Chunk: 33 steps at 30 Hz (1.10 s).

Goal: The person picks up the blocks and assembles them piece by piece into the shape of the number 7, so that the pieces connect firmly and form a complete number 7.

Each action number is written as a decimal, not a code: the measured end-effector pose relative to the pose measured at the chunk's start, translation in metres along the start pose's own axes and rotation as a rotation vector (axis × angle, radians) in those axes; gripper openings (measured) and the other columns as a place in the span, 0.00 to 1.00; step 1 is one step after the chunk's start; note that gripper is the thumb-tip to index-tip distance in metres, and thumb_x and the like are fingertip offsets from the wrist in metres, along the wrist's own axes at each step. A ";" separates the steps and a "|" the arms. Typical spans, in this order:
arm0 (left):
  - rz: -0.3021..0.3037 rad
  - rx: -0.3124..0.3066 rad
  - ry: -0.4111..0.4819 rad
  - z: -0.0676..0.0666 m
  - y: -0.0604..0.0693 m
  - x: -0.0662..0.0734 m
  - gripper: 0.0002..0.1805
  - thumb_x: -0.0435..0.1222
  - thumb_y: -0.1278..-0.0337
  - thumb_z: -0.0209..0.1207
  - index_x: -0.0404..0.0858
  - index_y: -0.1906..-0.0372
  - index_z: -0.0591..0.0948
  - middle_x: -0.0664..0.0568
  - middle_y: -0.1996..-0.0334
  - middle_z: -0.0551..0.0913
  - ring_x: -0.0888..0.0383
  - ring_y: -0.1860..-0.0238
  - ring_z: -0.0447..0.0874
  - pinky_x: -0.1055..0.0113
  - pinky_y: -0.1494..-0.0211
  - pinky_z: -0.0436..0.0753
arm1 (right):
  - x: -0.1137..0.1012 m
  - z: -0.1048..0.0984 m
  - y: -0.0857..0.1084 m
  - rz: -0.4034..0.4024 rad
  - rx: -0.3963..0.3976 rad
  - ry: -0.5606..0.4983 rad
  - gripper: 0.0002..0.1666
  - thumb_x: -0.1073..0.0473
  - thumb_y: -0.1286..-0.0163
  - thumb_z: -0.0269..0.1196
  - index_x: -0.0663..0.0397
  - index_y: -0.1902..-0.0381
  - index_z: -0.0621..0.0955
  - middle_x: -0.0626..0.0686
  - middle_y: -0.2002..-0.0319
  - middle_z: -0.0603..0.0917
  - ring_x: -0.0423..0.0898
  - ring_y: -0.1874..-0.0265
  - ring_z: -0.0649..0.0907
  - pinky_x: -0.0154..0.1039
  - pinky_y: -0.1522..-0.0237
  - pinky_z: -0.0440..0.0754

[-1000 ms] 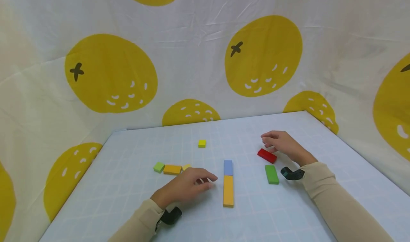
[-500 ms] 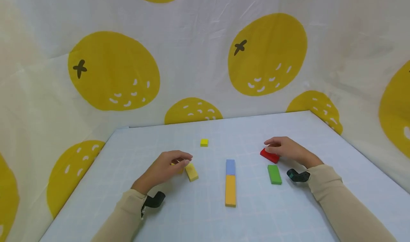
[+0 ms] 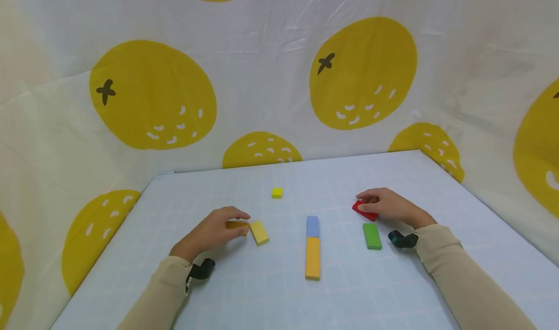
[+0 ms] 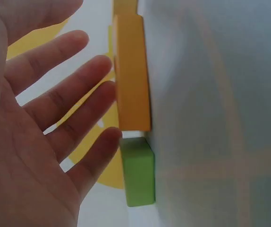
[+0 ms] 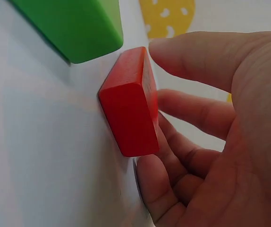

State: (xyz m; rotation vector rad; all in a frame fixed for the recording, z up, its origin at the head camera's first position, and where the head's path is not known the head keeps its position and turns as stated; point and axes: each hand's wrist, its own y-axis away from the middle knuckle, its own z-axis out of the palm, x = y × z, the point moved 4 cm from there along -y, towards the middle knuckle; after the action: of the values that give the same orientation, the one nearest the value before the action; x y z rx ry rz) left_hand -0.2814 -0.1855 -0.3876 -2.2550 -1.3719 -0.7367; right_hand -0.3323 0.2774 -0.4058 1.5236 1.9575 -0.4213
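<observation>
My left hand is at an orange block on the left side, thumb on the near side and fingers over the far side. In the left wrist view its fingers are spread and nearly straight beside this block, with a small green block at its end. That green block is hidden in the head view. A pale yellow block lies just right of the hand. My right hand hovers around a red block, fingers loosely bent; no firm pinch shows. A green block lies nearer me.
A blue block and a longer orange-yellow block stand end to end in a line at the table's middle. Farther back is a small bright yellow block. A cloth with yellow fruit prints hangs behind the table.
My left hand has moved left from beside the middle line to the orange block. The pale yellow block now lies at an angle. My right hand has lowered over the red block.
</observation>
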 end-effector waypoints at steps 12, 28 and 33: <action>-0.073 -0.006 -0.056 -0.006 -0.002 -0.014 0.17 0.44 0.41 0.69 0.50 0.47 0.85 0.63 0.51 0.83 0.58 0.48 0.77 0.52 0.37 0.76 | -0.007 0.001 0.001 0.019 -0.010 0.015 0.34 0.44 0.32 0.67 0.55 0.34 0.77 0.58 0.45 0.80 0.56 0.47 0.76 0.48 0.50 0.83; -0.082 -0.031 -0.093 -0.002 -0.002 -0.014 0.16 0.34 0.38 0.66 0.50 0.47 0.85 0.60 0.49 0.82 0.56 0.47 0.76 0.51 0.36 0.74 | -0.007 -0.002 0.001 -0.005 0.011 0.017 0.31 0.46 0.31 0.66 0.56 0.37 0.79 0.57 0.46 0.80 0.55 0.48 0.76 0.50 0.48 0.82; -0.046 -0.013 -0.115 0.002 -0.003 -0.016 0.17 0.31 0.40 0.67 0.50 0.48 0.85 0.61 0.50 0.82 0.57 0.46 0.77 0.52 0.36 0.75 | -0.004 0.000 0.004 -0.002 0.014 0.001 0.28 0.47 0.31 0.67 0.56 0.39 0.80 0.55 0.50 0.81 0.53 0.50 0.76 0.47 0.50 0.82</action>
State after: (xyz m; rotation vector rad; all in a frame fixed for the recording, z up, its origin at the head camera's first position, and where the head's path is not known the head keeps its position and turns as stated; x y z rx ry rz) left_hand -0.2900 -0.1945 -0.3987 -2.3149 -1.4797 -0.6412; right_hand -0.3282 0.2755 -0.4023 1.5308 1.9607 -0.4362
